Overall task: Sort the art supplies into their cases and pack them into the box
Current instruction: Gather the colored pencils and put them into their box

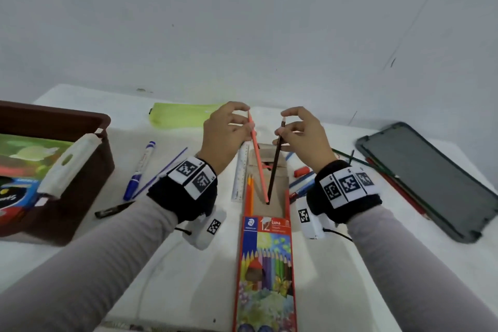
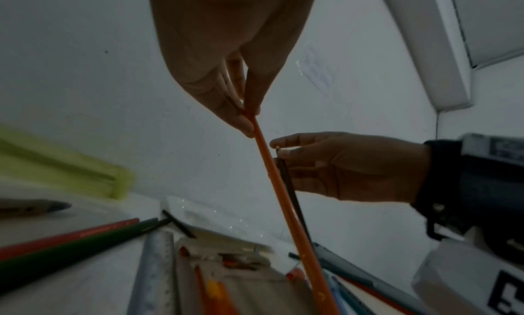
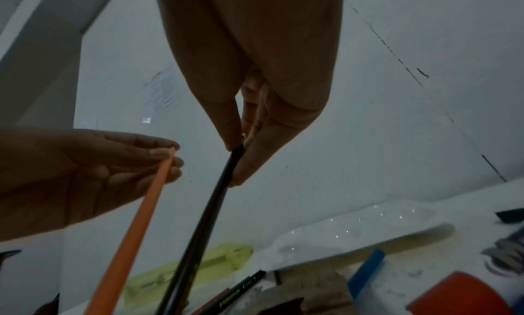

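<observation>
My left hand (image 1: pixel 229 129) pinches the top of a salmon-orange pencil (image 1: pixel 258 159), tilted, its lower end in the open tray of the coloured-pencil case (image 1: pixel 265 253) at the table's centre. My right hand (image 1: pixel 299 132) pinches a dark brown pencil (image 1: pixel 275 164) whose lower end meets the orange one in the same tray. Two orange and yellow pencils (image 1: pixel 250 191) lie in the tray's left side. The left wrist view shows the orange pencil (image 2: pixel 286 198) between thumb and fingers. In the right wrist view the dark pencil (image 3: pixel 207 216) hangs from the fingertips.
A brown box (image 1: pixel 80 175) with packs inside stands at the left. A green pouch (image 1: pixel 186 113) lies at the back. A blue marker (image 1: pixel 140 170), a ruler (image 1: pixel 240 172), pens (image 1: pixel 301 183), loose pencils (image 1: pixel 388 172) and a dark tablet (image 1: pixel 431 178) lie around the case.
</observation>
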